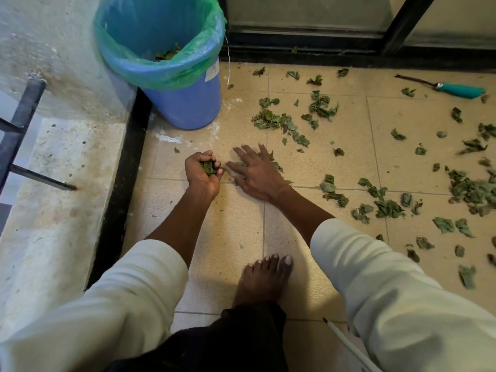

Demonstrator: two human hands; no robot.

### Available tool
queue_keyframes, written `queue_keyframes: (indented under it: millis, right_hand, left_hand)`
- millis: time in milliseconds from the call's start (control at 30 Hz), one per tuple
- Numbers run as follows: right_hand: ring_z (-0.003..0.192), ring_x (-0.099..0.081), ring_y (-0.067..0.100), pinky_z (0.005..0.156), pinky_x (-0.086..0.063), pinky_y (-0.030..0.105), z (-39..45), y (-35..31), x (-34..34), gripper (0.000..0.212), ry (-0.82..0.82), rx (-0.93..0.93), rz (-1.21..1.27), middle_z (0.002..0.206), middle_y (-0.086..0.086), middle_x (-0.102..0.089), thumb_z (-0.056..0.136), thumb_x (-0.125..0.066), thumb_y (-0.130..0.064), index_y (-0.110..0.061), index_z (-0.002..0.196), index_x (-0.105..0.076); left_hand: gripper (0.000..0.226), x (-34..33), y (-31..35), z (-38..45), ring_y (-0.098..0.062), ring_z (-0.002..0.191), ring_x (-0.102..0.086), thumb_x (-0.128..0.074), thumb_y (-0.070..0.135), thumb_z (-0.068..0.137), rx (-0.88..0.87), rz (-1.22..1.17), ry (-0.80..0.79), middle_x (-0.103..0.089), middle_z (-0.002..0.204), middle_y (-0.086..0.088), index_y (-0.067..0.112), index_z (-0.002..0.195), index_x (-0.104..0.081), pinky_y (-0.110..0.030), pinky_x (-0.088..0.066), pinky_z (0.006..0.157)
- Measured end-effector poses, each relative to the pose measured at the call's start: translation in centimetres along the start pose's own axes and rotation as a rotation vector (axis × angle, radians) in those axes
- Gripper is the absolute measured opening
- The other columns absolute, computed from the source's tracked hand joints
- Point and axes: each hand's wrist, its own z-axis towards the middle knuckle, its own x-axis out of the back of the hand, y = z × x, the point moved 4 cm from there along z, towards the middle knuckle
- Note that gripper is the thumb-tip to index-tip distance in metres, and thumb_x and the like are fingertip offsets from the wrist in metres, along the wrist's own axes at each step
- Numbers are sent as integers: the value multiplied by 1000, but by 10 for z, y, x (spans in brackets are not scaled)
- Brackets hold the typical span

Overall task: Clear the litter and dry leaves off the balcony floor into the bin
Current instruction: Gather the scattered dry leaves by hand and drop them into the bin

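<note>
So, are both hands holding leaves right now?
No: only the left hand grips a clump of leaves; the right hand lies flat, fingers spread, on the floor.

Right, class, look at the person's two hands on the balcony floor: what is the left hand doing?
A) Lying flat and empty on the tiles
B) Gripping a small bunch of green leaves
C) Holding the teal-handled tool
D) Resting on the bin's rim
B: the left hand is curled in a grip around a small bunch of green leaves, while the right hand lies spread on the beige tiled floor.
</note>
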Motion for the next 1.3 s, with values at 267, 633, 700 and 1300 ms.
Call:
queue_keyframes:
  millis: [267, 633, 700, 1300]
  right_hand:
    - [148, -21, 29, 116, -8, 65, -28, 32, 2, 74, -80, -105, -18, 156, 5, -37, 94, -20, -73, -26, 143, -48]
    - [125, -45, 36, 101, -39, 52, -62, 44, -15, 36, 160, -196, 183, 132, 17, -50, 97, -50, -39, -12, 120, -56]
    - [119, -47, 34, 96, -41, 52, -62, 38, -13, 35, 204, -213, 179, 128, 15, -50, 96, -50, -38, -12, 119, -55]
    - [98, -51, 32, 80, -41, 43, -39, 27, -13, 18, 266, -298, 168, 107, 12, -57, 94, -47, -19, -9, 102, -60]
  left_hand:
    - [12, -8, -8, -4, -16, 49, -41, -41, 5, 79, 17, 32, -26, -46, 62, -3, 10, 76, -51, -23, -29, 47]
    - [10, -31, -31, -12, -14, 51, -43, -45, 7, 77, 98, 130, -85, -48, 63, -2, 11, 77, -54, -22, -31, 47]
    - [11, -33, -33, -13, -14, 50, -42, -45, 6, 77, 105, 142, -91, -48, 63, -2, 10, 78, -54, -22, -31, 47]
    - [8, -27, -35, -10, -15, 52, -41, -46, 8, 78, 93, 128, -66, -47, 62, -2, 11, 75, -53, -23, -30, 47]
